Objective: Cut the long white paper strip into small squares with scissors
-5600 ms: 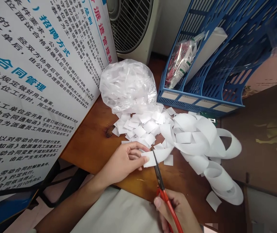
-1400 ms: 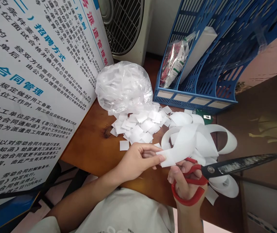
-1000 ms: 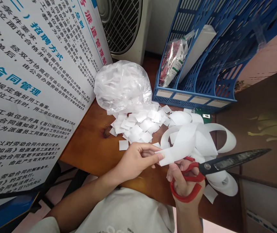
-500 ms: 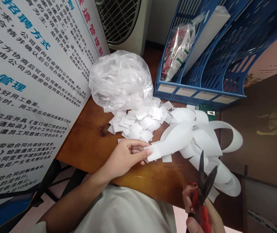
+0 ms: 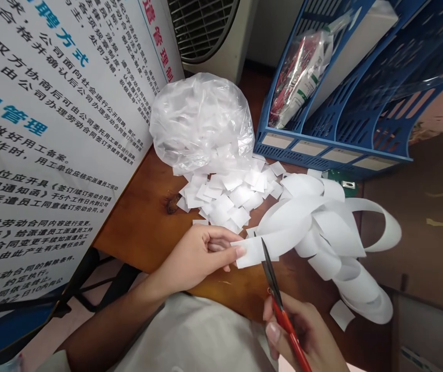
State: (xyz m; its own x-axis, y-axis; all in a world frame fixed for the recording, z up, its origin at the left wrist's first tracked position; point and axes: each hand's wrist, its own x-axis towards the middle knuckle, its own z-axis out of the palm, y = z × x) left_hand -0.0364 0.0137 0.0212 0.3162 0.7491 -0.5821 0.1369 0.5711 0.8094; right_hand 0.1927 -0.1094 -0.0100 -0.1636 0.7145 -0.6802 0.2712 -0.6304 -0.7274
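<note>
Between thumb and fingers, my left hand [image 5: 201, 253] pinches the free end of a long white paper strip [image 5: 283, 240]. The rest of the strip lies in loose curls to the right. My right hand [image 5: 302, 330] is wrapped round the red handles of a pair of scissors [image 5: 273, 281]. The dark blades point up and away from me and reach across the strip, just right of my left thumb. A heap of small cut white pieces [image 5: 229, 194] lies beyond my left hand.
Behind the heap rests a clear plastic bag [image 5: 201, 121] full of white pieces. A blue file rack [image 5: 333, 150] stands at the back right, with a plastic packet [image 5: 302, 72] in it. A printed board [image 5: 50, 129] leans along the left of the wooden table [image 5: 136, 227].
My right hand has brought the scissors left and up to the strip, and their spread blades now straddle it. My left hand still pinches the strip's end. The view has shifted slightly.
</note>
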